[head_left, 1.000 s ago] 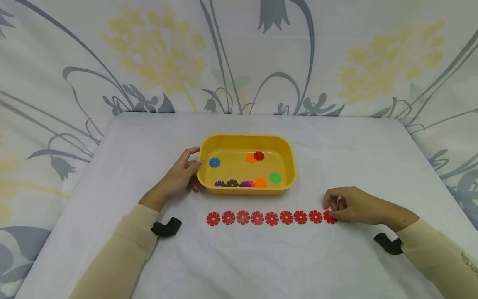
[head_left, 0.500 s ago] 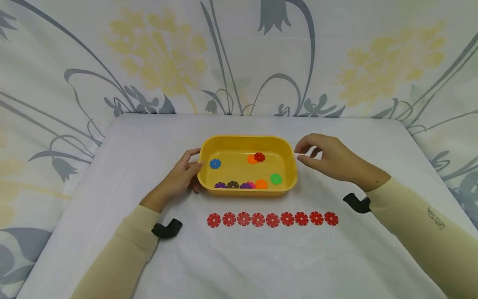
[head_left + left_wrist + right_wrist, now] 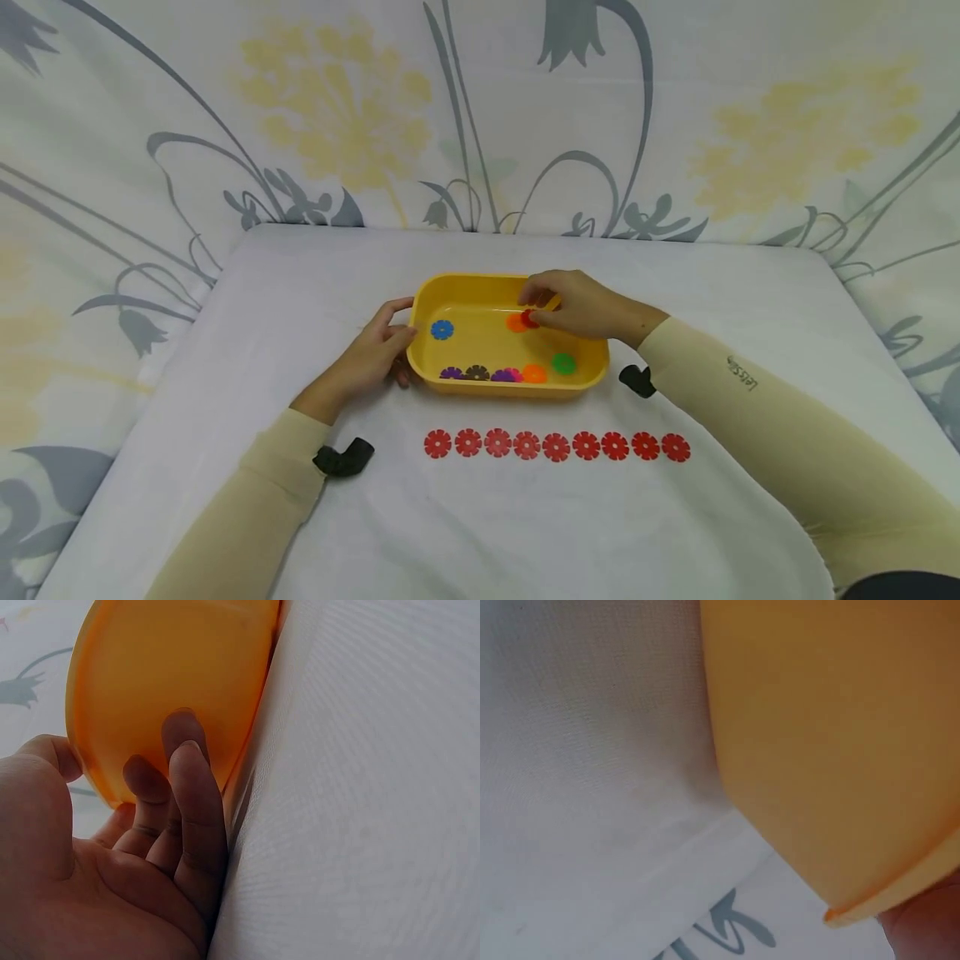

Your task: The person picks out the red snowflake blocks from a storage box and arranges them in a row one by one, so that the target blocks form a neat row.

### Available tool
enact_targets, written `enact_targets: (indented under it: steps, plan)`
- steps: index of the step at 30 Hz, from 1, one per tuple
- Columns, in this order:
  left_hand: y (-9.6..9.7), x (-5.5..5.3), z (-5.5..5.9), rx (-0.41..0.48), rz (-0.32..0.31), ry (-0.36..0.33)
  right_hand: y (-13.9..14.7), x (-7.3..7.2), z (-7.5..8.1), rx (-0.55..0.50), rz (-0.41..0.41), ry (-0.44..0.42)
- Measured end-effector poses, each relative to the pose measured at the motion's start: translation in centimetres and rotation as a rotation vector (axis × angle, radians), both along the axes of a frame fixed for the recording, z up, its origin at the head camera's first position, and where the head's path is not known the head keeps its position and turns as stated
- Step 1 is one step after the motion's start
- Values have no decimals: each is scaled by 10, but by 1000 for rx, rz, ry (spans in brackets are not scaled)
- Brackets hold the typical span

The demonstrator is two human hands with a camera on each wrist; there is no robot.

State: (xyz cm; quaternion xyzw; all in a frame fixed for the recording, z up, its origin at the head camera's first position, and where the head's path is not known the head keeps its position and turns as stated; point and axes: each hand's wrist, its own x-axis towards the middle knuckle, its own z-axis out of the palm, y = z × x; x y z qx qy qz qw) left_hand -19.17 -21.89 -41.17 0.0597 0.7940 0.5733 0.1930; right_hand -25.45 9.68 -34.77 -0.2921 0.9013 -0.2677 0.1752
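Note:
A yellow plastic tray (image 3: 450,385) stands on the white cloth with several coloured flower-shaped discs inside. At its left end my left hand (image 3: 367,354) holds it. In the left wrist view the thumb is at the rim and the fingers (image 3: 196,787) lie against the outer wall. My right hand (image 3: 581,307) reaches over the tray's right side, thumb right at a red disc (image 3: 529,319) that overlaps an orange disc (image 3: 515,323). A gap shows between its thumb and forefinger. The right wrist view shows mostly the tray's outside wall (image 3: 832,735).
In front of the tray runs a straight row of several red flower discs (image 3: 556,447). Inside the tray lie a blue disc (image 3: 442,330), a green disc (image 3: 563,363) and others along the near wall. A flower-patterned curtain (image 3: 480,108) hangs behind the table.
My right hand has left the last red disc at the row's right end, moved up past the tray's right edge, then left into the tray. The left hand stays on the tray.

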Motion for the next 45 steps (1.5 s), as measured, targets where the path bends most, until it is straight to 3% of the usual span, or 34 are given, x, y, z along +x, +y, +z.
enact_targets:
  steps: [18, 30, 45]
  plan:
    - [2, 0, -1, -11, 15, -13, -5, -6, -16, 102, 0, -25]
    - [2, -1, -1, -15, 16, -2, -6, -1, -26, 206, 58, 167]
    - [2, 0, -3, -20, 20, -7, -6, 4, -29, 160, -43, 196]
